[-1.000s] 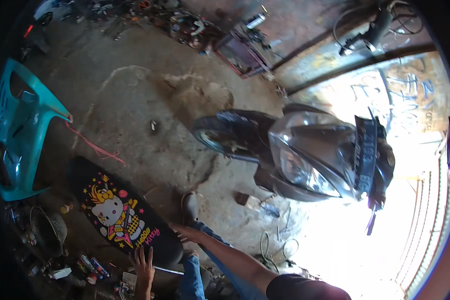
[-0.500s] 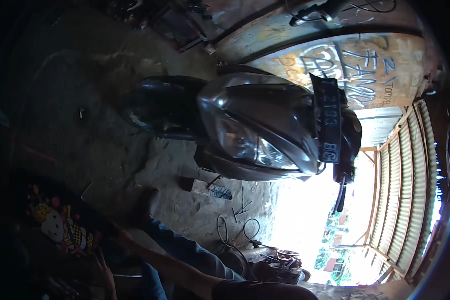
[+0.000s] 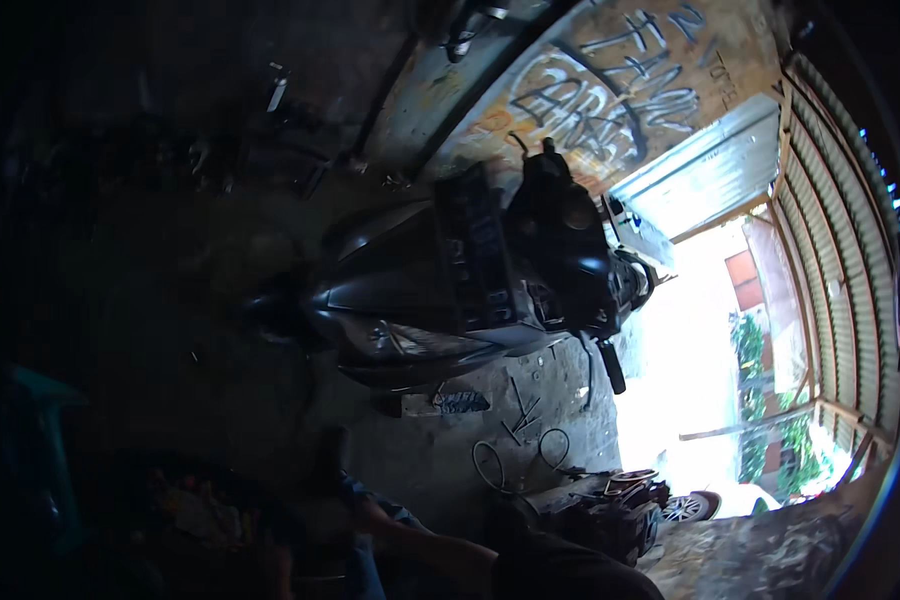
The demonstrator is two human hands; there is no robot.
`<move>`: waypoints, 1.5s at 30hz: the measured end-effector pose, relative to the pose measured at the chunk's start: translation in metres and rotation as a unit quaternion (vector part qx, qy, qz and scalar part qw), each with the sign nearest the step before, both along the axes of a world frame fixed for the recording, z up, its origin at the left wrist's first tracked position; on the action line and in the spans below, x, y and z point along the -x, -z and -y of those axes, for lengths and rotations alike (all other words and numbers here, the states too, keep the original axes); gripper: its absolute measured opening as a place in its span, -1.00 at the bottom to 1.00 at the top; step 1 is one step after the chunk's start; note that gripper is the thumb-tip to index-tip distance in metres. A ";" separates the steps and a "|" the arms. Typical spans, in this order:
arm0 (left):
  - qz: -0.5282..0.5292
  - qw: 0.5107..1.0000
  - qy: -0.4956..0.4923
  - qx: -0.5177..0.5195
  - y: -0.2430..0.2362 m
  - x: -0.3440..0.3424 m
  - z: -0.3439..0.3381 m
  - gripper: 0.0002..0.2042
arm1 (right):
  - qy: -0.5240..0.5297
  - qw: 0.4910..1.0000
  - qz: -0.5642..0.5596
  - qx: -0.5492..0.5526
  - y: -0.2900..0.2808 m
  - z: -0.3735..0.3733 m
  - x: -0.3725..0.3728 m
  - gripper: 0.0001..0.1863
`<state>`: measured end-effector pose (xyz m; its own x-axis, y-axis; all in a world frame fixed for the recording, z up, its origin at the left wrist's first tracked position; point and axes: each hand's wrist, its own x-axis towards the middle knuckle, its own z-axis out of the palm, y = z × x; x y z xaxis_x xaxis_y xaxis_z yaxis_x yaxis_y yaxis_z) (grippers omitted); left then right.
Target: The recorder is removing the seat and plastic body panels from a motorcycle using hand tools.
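A bare forearm under a dark sleeve rises from the lower edge. I take it as my right arm; its hand [image 3: 370,516] sinks into shadow beside a blue-jeans leg [image 3: 368,572], and its fingers are hidden. What seems to be my left hand [image 3: 280,565] is a faint brownish shape at the lower edge, its fingers too dark to read. Nearest to it lies dark cloth with a dim coloured print [image 3: 195,505]. A dark motor scooter [image 3: 400,290] appears on its side in this turned picture, its front wheel toward the left. Whether either hand holds anything cannot be made out.
A teal plastic object [image 3: 50,440] stands at the left. A block-like piece [image 3: 460,402], thin rods [image 3: 522,410] and looped cable [image 3: 488,465] lie on the concrete floor. Another motorbike [image 3: 610,520] is at the lower right. A painted wall [image 3: 610,90] borders the scooter.
The view has swung, and the scooter appears farther left, showing more of its handlebar and seat. The lower left has darkened; the printed cloth and the spread fingers beside it have faded into shadow.
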<state>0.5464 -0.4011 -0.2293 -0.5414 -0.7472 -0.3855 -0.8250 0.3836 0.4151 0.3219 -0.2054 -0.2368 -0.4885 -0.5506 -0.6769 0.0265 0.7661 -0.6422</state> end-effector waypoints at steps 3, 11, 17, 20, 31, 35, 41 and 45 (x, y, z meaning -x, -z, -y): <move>-0.003 0.998 0.016 -0.053 -0.036 0.011 0.005 -0.49 | 0.068 0.994 0.060 -0.066 -0.063 -0.024 0.062 -0.57; -0.037 0.982 -0.036 -0.182 -0.052 -0.024 -0.038 -0.70 | 0.340 0.900 -0.265 -0.065 -0.251 -0.130 0.118 -0.81; -0.003 0.973 -0.038 -0.228 -0.127 0.007 -0.073 -0.72 | 0.460 0.816 -0.348 0.031 -0.357 -0.123 0.174 -0.73; 0.053 0.964 -0.030 -0.257 -0.177 0.010 -0.088 -0.72 | 0.481 0.763 -0.417 0.111 -0.425 -0.091 0.239 -0.70; -0.113 0.935 -0.079 -0.326 -0.257 0.171 -0.055 -0.74 | 0.347 0.856 -0.383 -0.014 -0.459 -0.055 0.392 -0.67; -0.107 0.909 -0.138 -0.379 -0.317 0.300 -0.030 -0.64 | 0.345 0.893 -0.272 -0.101 -0.469 -0.066 0.401 -0.69; -0.224 0.890 -0.186 -0.352 -0.348 0.439 0.055 -0.48 | 0.345 0.871 -0.336 -0.099 -0.456 -0.046 0.399 -0.74; -0.220 0.891 -0.219 -0.331 -0.357 0.547 0.096 -0.42 | 0.349 0.854 -0.362 -0.132 -0.447 -0.049 0.401 -0.78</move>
<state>-0.0010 -0.4975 0.1279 -0.4618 -0.6118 -0.6422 -0.5369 -0.3835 0.7514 -0.0790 -0.1568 0.2105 -0.9784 0.1720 -0.1148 0.2064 0.8464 -0.4909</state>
